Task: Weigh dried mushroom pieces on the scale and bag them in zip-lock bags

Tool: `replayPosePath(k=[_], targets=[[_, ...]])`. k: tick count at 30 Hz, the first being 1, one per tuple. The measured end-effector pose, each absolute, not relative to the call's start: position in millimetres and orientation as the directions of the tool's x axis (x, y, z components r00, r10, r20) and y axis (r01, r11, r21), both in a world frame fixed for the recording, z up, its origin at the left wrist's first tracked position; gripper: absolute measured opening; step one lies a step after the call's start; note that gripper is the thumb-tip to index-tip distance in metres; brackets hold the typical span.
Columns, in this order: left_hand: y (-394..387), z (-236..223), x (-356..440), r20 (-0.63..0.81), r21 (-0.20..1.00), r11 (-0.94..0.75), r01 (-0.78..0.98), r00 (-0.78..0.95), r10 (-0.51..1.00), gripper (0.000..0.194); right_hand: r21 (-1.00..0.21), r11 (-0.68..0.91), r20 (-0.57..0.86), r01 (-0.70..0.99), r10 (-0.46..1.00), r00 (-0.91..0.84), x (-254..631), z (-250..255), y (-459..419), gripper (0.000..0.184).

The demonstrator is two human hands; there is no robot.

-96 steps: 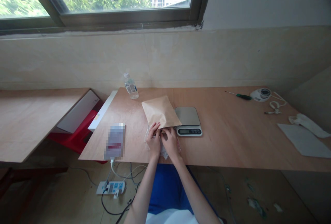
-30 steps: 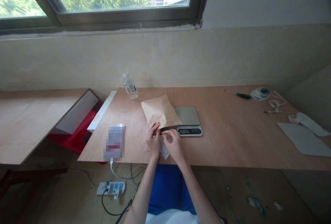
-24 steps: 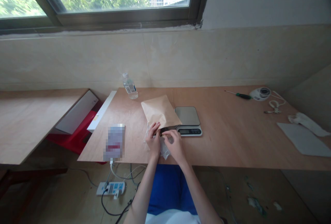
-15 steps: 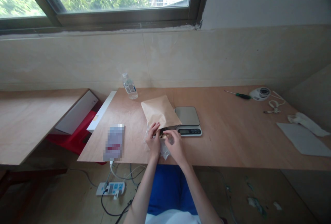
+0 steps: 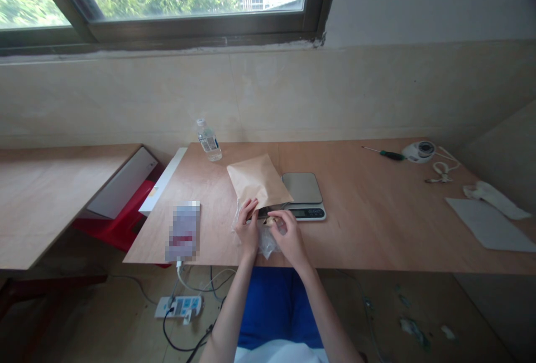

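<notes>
Between thumb and forefinger of the right hand (image 5: 290, 236), pinched narrow, I now see more of a small dark-edged tan piece (image 5: 272, 220), seemingly working free beside the flat brown paper bag (image 5: 255, 180); the left hand (image 5: 247, 230) touches that bag, grip unclear.

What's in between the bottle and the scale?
The brown bag lies between the bottle and the scale in the head view, one corner overlapping the scale.

The paper bag (image 5: 257, 180) lies left of the scale (image 5: 302, 188) on the table (image 5: 368, 229). A bottle (image 5: 209, 142) stands behind, further left.
</notes>
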State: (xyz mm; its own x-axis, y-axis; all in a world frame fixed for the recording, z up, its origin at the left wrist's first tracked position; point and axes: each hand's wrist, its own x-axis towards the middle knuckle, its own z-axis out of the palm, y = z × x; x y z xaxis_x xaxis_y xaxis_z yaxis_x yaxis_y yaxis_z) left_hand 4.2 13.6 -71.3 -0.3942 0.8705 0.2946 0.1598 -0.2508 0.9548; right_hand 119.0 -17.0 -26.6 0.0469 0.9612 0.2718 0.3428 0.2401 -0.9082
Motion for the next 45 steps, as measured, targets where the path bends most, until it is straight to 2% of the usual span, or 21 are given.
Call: replayPosePath(k=[10,16,20,24,28,32,36,39,42,45], targets=[[13,-71,4,0.292,0.955,-0.248,0.160,-0.395,0.871,0.023,-0.921,0.232,0.263,0.314,0.963,0.057,120,-25,-19,0.028],[12,-68,5,0.286,0.957,-0.244,0.155,-0.392,0.874,0.024,-0.949,0.214,0.232,0.232,0.971,0.053,134,-10,-20,0.025],[12,-67,6,0.283,0.958,-0.240,0.156,-0.402,0.870,0.024,-0.965,0.161,0.194,0.207,0.970,0.146,153,1,-14,0.023],[13,-69,5,0.296,0.954,-0.254,0.156,-0.398,0.868,0.024,-0.969,0.165,0.213,0.183,0.934,0.287,171,-2,6,0.024],[13,-69,5,0.301,0.952,-0.252,0.172,-0.393,0.869,0.023,-0.928,0.250,0.336,0.277,0.883,0.328,179,-21,42,0.025],[13,-68,5,0.296,0.954,-0.247,0.171,-0.398,0.869,0.023,-0.831,0.292,0.447,0.473,0.857,0.256,183,-48,73,0.018],[13,-66,6,0.287,0.957,-0.240,0.166,-0.399,0.871,0.023,-0.758,0.312,0.493,0.572,0.849,0.190,186,-59,76,0.015],[12,-66,6,0.297,0.954,-0.250,0.166,-0.397,0.869,0.023,-0.723,0.332,0.559,0.606,0.797,0.229,179,-50,56,0.014],[13,-65,6,0.310,0.949,-0.262,0.173,-0.392,0.866,0.023,-0.756,0.311,0.555,0.575,0.771,0.312,161,-37,23,0.015],[14,-61,6,0.309,0.949,-0.253,0.190,-0.384,0.870,0.023,-0.786,0.375,0.494,0.491,0.859,0.134,134,-33,-2,0.026]])
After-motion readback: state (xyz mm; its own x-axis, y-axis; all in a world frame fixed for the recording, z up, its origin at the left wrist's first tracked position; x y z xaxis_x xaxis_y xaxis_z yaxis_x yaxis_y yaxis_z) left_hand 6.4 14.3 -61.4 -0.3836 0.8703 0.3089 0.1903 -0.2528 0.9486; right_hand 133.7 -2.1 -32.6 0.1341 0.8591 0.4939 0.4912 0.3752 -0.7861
